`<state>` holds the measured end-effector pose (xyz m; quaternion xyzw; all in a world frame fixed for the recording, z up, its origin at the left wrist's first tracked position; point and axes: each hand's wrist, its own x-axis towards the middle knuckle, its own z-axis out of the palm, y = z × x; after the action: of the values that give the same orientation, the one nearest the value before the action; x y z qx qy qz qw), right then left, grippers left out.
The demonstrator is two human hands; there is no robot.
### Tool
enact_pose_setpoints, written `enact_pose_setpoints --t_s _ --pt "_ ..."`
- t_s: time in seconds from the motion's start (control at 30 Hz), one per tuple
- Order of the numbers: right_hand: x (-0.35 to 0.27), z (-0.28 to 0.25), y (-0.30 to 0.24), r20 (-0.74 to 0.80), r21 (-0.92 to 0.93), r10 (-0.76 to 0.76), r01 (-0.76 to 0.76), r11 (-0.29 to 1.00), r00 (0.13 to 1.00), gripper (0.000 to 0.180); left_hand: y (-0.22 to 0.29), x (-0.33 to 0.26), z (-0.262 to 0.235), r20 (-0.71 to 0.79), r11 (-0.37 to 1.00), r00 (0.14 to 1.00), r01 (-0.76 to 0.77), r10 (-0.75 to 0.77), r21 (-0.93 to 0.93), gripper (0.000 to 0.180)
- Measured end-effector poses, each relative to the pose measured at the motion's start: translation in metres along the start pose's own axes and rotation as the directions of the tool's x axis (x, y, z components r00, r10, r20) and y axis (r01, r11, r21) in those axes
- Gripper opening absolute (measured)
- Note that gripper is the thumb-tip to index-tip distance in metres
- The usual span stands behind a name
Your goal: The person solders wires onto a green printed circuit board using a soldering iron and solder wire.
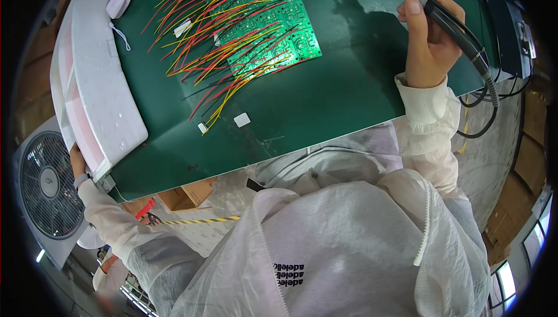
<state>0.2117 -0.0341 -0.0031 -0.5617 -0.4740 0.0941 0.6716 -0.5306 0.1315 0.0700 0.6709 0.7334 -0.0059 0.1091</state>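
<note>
My right hand (433, 38) is closed around a soldering iron (450, 26) with a black handle, above the right side of the green table. The iron's metal front end points to the upper left and runs out of view at the top. Left of it lies a green circuit board panel (305, 41), with red, yellow and black wires (203, 61) fanning out leftward from it. At the table's left edge, my left hand (75, 161) is beside a long white foam tray (110, 96). The tray hides its fingers.
Two small white pieces, one a square (242, 120), lie near the table's front edge. A pale oval object (118, 3) with a strap rests by the tray. A grey fan (51, 183) stands at left. The iron's black cord (493, 99) loops beside a dark box (505, 26) at right.
</note>
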Motion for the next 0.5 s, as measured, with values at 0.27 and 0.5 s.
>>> enact_pose_setpoints --t_s 0.27,0.5 --pt "0.001 0.002 -0.002 0.036 0.020 -0.019 0.018 1.000 0.999 0.026 -0.035 0.001 -0.014 -0.003 0.986 0.987 0.162 -0.162 -0.029 0.020" --pt "0.001 -0.002 0.001 0.039 0.020 -0.026 0.025 0.999 0.999 0.026 0.032 -0.030 -0.026 -0.374 0.993 0.920 0.104 -0.116 -0.051 0.017"
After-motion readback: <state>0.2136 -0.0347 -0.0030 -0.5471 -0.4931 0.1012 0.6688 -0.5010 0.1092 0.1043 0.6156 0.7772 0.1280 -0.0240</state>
